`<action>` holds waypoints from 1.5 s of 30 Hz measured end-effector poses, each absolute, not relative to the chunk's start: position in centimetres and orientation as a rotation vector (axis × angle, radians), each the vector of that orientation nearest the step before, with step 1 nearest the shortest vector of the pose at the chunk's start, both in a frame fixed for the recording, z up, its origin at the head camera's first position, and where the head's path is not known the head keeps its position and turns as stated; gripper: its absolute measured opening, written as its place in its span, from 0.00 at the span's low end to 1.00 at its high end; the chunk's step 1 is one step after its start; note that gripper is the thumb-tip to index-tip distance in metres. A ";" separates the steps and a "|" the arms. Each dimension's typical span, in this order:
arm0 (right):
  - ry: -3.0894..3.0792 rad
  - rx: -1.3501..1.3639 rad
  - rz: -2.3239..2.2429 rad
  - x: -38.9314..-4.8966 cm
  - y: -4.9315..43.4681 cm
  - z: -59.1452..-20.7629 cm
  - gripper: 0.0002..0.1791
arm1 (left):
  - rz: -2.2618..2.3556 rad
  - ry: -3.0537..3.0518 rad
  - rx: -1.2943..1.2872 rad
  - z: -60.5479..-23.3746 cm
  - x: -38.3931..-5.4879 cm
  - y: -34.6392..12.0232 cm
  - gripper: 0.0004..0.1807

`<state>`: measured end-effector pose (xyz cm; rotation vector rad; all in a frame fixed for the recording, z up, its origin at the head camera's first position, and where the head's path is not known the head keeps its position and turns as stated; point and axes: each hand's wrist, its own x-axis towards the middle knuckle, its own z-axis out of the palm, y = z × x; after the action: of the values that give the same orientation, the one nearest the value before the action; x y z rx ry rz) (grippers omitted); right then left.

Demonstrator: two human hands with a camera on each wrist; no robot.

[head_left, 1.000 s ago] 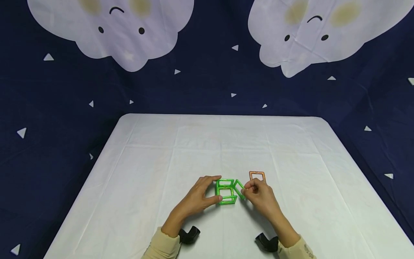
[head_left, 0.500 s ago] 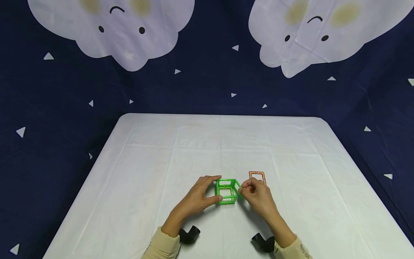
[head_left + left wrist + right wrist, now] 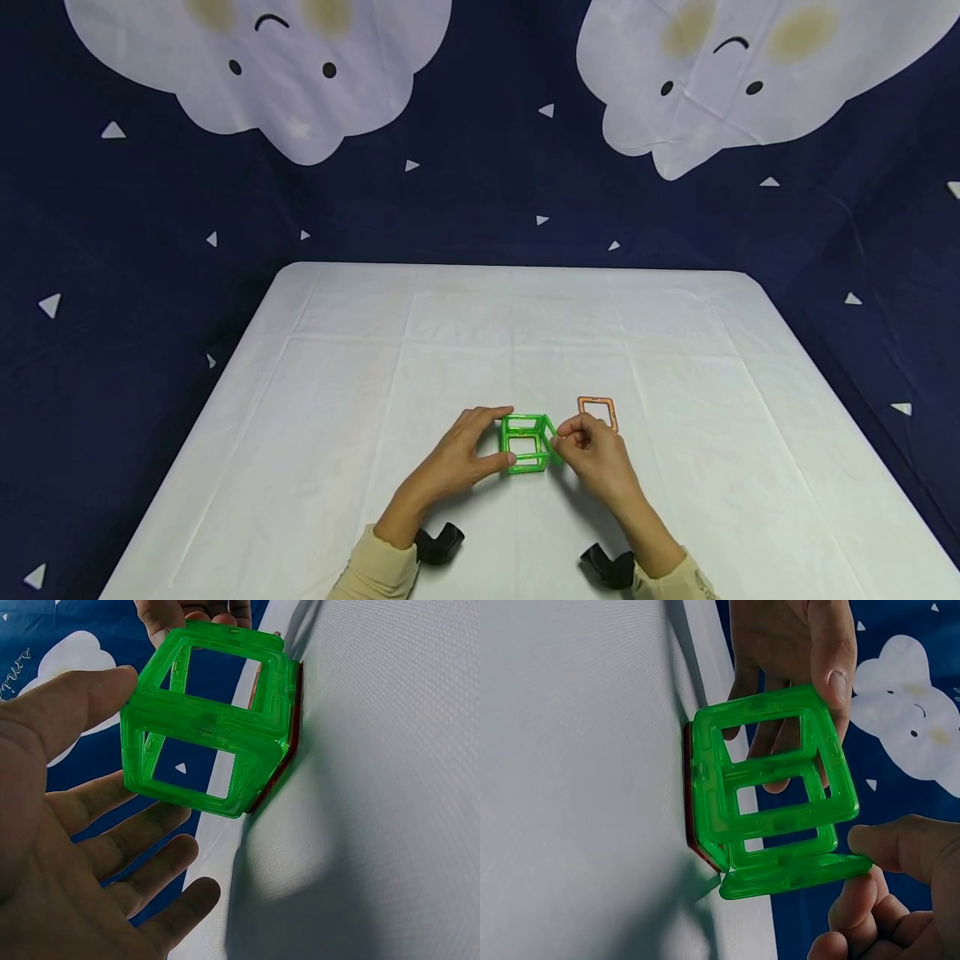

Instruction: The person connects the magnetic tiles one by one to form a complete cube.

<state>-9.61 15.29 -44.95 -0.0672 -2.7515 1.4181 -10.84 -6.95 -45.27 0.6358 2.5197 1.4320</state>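
Note:
A box of green magnetic tiles (image 3: 202, 720), with see-through square frames for walls, stands on the white table. My left hand (image 3: 456, 460) holds it from the left, thumb on the near wall and index finger at the far one, the other fingers spread. Between thumb and index finger my right hand (image 3: 600, 461) pinches one more green square magnetic tile (image 3: 795, 877) at the box's right side. That tile leans outward, its lower edge close to the base; the right wrist view does not settle whether they touch. A thin red edge (image 3: 688, 780) runs under the box.
An orange square magnetic tile (image 3: 597, 400) lies flat just beyond the right hand, partly covered by it. Black wrist mounts (image 3: 441, 544) hang under both forearms. A dark blue curtain (image 3: 480, 200) with clouds rises behind the white table (image 3: 480, 333).
My right hand has moved left a little, bringing the green tile from a slant apart from the box up against its right side. The left hand has stayed in place.

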 end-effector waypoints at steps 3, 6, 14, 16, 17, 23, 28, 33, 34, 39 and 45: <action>-2.740 -0.047 1.429 -9.5 15.2 -44.9 0.05 | 1.429 2.519 0.636 -45.3 -10.8 -6.9 0.34; -2.740 -0.051 1.457 -9.5 15.2 -45.0 0.04 | 1.431 2.516 0.637 -45.2 -10.9 -6.9 0.34; -2.760 -0.085 1.475 -9.5 15.0 -45.0 0.05 | 1.426 2.521 0.637 -45.2 -10.8 -6.9 0.33; -2.751 -0.074 1.454 -9.4 15.1 -45.1 0.04 | 1.424 2.520 0.635 -45.2 -10.8 -6.9 0.33; -2.746 -0.070 1.443 -9.4 15.1 -45.1 0.04 | 1.423 2.520 0.636 -45.2 -10.8 -6.9 0.33; -2.747 -0.052 1.396 -9.5 15.8 -45.2 0.03 | 1.422 2.519 0.635 -45.1 -10.8 -6.8 0.34; -2.785 -0.038 1.314 -9.6 16.8 -45.2 0.04 | 1.414 2.516 0.626 -45.0 -10.8 -6.8 0.34; -2.809 0.002 1.235 -9.7 17.7 -45.5 0.06 | 1.401 2.517 0.625 -45.1 -10.8 -6.8 0.34; -2.813 0.011 1.225 -9.8 17.9 -45.6 0.06 | 1.400 2.517 0.624 -45.1 -10.8 -6.8 0.34; -2.809 0.099 1.138 -10.0 18.9 -46.0 0.10 | 1.391 2.522 0.620 -45.1 -10.8 -6.8 0.34; -2.778 0.186 1.038 -10.7 20.3 -46.3 0.15 | 1.395 2.524 0.619 -45.0 -10.8 -6.9 0.34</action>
<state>-10.68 20.34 -46.28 0.1857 -2.7775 1.0383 -10.77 -6.86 -44.97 0.6189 2.5238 1.3955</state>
